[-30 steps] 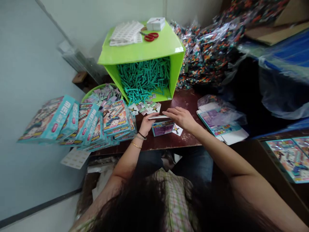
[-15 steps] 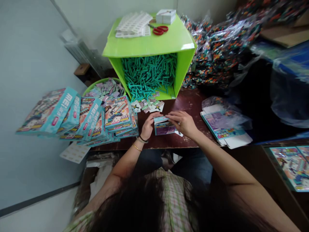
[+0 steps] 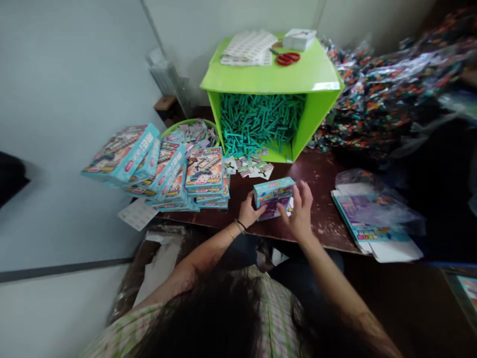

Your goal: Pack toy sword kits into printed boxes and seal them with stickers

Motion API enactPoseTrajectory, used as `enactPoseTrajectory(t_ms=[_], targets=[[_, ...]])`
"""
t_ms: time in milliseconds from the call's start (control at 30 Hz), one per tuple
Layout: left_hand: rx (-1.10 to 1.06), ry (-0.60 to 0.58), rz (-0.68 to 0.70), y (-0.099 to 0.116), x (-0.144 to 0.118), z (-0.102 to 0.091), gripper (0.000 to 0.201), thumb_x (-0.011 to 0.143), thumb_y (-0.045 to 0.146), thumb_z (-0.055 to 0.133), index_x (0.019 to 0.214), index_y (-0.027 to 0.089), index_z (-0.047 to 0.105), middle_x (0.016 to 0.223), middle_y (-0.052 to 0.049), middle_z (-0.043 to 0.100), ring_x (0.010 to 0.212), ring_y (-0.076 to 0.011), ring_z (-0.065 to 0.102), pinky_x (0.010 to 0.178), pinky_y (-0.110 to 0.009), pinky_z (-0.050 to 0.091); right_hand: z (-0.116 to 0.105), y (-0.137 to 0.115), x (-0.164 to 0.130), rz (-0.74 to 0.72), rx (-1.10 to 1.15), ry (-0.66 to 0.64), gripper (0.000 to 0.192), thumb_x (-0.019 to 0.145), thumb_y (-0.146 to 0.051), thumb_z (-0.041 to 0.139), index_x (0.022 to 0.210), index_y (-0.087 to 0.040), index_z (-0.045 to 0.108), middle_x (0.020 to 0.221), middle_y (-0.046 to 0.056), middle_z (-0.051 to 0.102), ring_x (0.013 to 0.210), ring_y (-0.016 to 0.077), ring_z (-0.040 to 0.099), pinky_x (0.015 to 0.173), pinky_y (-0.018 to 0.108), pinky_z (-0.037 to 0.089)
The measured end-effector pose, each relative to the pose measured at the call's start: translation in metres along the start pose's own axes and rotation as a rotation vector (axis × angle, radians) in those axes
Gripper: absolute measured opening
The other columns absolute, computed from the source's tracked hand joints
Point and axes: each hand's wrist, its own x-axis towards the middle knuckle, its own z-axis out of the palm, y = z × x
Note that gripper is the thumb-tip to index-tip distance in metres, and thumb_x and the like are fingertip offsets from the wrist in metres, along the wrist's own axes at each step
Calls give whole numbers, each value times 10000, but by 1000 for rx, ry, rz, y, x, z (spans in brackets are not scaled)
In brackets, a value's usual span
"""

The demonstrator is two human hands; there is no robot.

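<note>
Toy box being held upright at the table edge.
The toy box is being clamped between left hand and right hand; uneven pressure could be crushing its panels.

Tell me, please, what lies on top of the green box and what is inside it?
On top of the green box: red scissors, white sheets, a small white stack. Inside: a pile of teal sticks; anything beneath them is covered.

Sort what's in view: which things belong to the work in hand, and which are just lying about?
In hand: left hand, right hand, small teal box.
Lying about: stacked boxes, green bin, red scissors, flat cartons.
</note>
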Motion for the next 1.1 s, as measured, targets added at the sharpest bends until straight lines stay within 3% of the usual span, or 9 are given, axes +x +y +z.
enactPoseTrajectory(t_ms=[100, 200, 300, 433, 567, 700, 800, 933, 1100], targets=[[-120, 117, -113, 21, -10, 10, 629, 809, 349, 809, 1365, 201, 553, 1210, -118, 736, 1034, -263, 726, 934, -406, 592, 29, -27, -44, 62, 41, 26, 844, 968, -391, 592, 1674, -237, 156, 1697, 229, 230, 1577, 437, 260, 1167, 729, 377], [-243, 6, -49, 48, -20, 5, 600, 873, 405, 743, 1410, 204, 564, 1297, -132, 692, 969, -220, 720, 853, -350, 601, 37, -32, -59, 207, 164, 55, 734, 949, -380, 578, 1618, -222, 320, 1591, 230, 439, 1506, 421, 411, 1155, 695, 414], [-302, -183, 10, 64, -35, -11, 369, 937, 437, 663, 1210, 195, 719, 1131, -109, 749, 894, -193, 720, 803, -313, 597, 23, -19, -26, 450, 398, 188, 698, 878, -446, 670, 1502, -192, 488, 1402, 200, 629, 1325, 385, 609, 1097, 589, 517], [-270, -138, -66, 47, -59, -38, 312, 949, 451, 636, 870, 184, 776, 917, -93, 787, 861, -205, 730, 807, -317, 594, 10, -24, 54, 565, 936, 188, 555, 855, -497, 665, 1309, -183, 620, 1143, 126, 745, 1099, 300, 727, 933, 440, 620], [-280, -60, -278, 17, -77, -61, 345, 888, 503, 686, 861, 171, 771, 866, -79, 795, 769, -192, 729, 722, -298, 597, 38, -88, 115, 572, 1373, -33, 513, 785, -512, 741, 1212, -237, 667, 1109, 52, 756, 1085, 262, 723, 841, 366, 630], [-214, -44, -324, 2, -81, -78, 299, 865, 463, 708, 890, 172, 774, 869, -71, 799, 764, -187, 729, 718, -287, 592, 82, -141, 118, 702, 1508, -183, 563, 696, -542, 821, 1153, -235, 705, 1139, 30, 770, 1129, 244, 695, 939, 359, 585], [-193, -67, -328, -2, -81, -84, 275, 873, 432, 704, 915, 170, 774, 879, -72, 800, 768, -190, 736, 733, -295, 595, 95, -122, 85, 793, 1381, -200, 651, 669, -549, 853, 1215, -226, 708, 1286, 65, 738, 1211, 259, 656, 1038, 396, 533], [-219, -111, -350, -5, -74, -70, 253, 879, 406, 717, 965, 172, 764, 896, -70, 797, 767, -174, 734, 744, -289, 594, 88, -54, 57, 887, 1208, -155, 748, 755, -638, 772, 1386, -258, 642, 1493, 98, 611, 1266, 275, 634, 1067, 454, 516], [-264, -148, -345, 5, -42, -40, 213, 870, 350, 720, 959, 159, 747, 909, -63, 787, 735, -149, 700, 731, -271, 575, 119, -37, 109, 492, 1047, -294, 782, 772, -670, 769, 1424, -260, 631, 1585, 91, 517, 1427, 293, 516, 1206, 476, 410]])
